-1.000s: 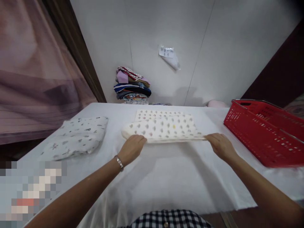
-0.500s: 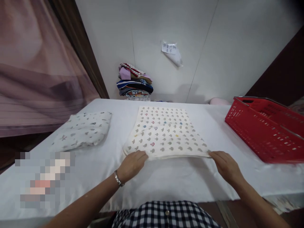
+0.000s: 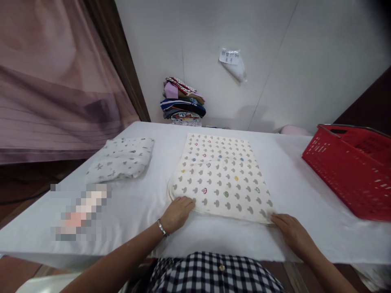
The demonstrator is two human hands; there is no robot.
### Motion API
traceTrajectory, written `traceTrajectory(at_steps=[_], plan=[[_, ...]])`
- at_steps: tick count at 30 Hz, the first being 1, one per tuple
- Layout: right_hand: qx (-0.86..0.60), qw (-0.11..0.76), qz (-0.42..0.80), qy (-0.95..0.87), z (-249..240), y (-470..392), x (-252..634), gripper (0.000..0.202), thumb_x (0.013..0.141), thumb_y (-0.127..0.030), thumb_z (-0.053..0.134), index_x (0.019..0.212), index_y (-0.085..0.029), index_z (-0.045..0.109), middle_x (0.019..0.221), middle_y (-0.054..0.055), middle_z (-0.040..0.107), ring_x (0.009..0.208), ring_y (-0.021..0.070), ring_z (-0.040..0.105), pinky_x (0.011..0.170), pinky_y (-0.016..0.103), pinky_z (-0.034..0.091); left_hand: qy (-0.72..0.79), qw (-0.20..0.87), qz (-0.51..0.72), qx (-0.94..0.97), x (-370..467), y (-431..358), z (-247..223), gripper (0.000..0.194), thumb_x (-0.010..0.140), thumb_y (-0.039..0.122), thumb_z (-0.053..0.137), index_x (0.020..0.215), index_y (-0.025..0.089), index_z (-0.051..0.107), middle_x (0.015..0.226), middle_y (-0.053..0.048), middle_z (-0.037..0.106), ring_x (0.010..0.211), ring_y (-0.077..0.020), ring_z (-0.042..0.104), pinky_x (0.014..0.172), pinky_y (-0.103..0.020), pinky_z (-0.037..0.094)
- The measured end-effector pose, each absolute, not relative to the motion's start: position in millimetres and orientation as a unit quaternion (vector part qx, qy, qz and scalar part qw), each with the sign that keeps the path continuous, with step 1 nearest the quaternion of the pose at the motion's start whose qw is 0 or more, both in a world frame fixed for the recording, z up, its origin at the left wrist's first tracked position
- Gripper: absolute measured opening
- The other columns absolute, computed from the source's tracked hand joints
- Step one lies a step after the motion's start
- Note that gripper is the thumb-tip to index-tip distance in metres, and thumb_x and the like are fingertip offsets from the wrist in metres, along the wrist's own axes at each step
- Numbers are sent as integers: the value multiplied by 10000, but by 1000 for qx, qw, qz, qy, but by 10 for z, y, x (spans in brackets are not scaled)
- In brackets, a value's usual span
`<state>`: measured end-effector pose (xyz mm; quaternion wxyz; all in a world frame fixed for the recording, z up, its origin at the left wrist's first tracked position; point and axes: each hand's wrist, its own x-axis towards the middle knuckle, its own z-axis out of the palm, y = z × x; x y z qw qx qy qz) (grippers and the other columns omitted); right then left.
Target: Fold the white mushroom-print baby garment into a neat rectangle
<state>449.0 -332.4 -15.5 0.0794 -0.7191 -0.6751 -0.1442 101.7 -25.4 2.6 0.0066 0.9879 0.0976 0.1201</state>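
Note:
A cream cloth printed with small mushrooms (image 3: 218, 175) lies folded in layers on the white-covered table (image 3: 287, 162). My left hand (image 3: 178, 212), with a silver bracelet at the wrist, pinches its near edge close to the left corner. At the near right corner, my right hand (image 3: 288, 228) has its fingers closed on the same cloth. The cloth's near edge rests low against the table between the hands. To the left lies a second folded white cloth with a grey print (image 3: 122, 160), which neither hand touches.
A red perforated basket (image 3: 351, 175) stands on the right of the table. Behind the far edge rises a stack of folded fabrics (image 3: 183, 101) by the wall. A pixelated patch covers something at the front left. A pink curtain (image 3: 61, 81) hangs at left.
The mushroom-print cloth's near edge has come down and nearer to me, with both hands still holding it. The whole view has shifted slightly, so the surroundings sit further right.

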Motion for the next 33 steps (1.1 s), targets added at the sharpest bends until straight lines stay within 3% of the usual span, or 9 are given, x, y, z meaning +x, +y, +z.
traceTrajectory(at_steps=[7,13,18,21,25,30,33], plan=[[-729,82,-151,-663,-127,-3020,4125,346,829,-94,398,1066,-187,631,1046,104,633,960,240,561,796,393,448,130,-8,138,982,841,-123,79,223,825,47,420,903,157,597,890,-63,602,832,-195,506,761,-346,399],[-700,128,-112,-693,-133,-2631,3753,368,849,-95,382,1119,-219,600,1038,79,626,933,205,554,788,345,455,144,14,142,979,803,-122,96,236,804,34,436,884,180,602,894,-53,601,854,-182,505,780,-330,413],[-696,123,-12,-707,23,-2581,3770,338,822,-104,389,1033,-214,628,983,74,627,848,190,565,733,326,476,123,89,110,982,718,-56,185,278,739,25,472,933,185,590,937,-44,600,897,-169,525,809,-314,431],[-682,124,70,-717,193,-2478,3770,270,832,-181,449,1037,-229,619,1038,70,612,902,193,569,758,328,489,127,170,76,974,772,77,359,213,752,150,547,954,205,590,937,-23,616,884,-156,556,791,-283,452],[-656,175,82,-730,303,-2056,3740,305,894,-257,415,1155,-212,564,1178,96,566,1041,198,541,871,346,478,202,221,105,948,1154,424,537,203,871,326,466,975,216,602,980,-18,638,887,-144,584,790,-266,464],[-640,227,32,-733,169,-1314,3783,310,895,-192,363,1106,-194,590,1170,113,580,1060,209,548,896,386,473,268,171,138,938,1948,1037,437,244,896,277,420,1011,180,612,1069,-67,630,1002,-183,559,894,-310,431],[-656,221,-5,-722,-1,-1034,3819,325,898,-221,385,1160,-181,573,1243,125,549,1166,239,492,961,438,424,384,170,129,898,2323,1461,327,256,885,260,447,1082,192,596,1180,-59,589,1099,-179,517,948,-282,394]])
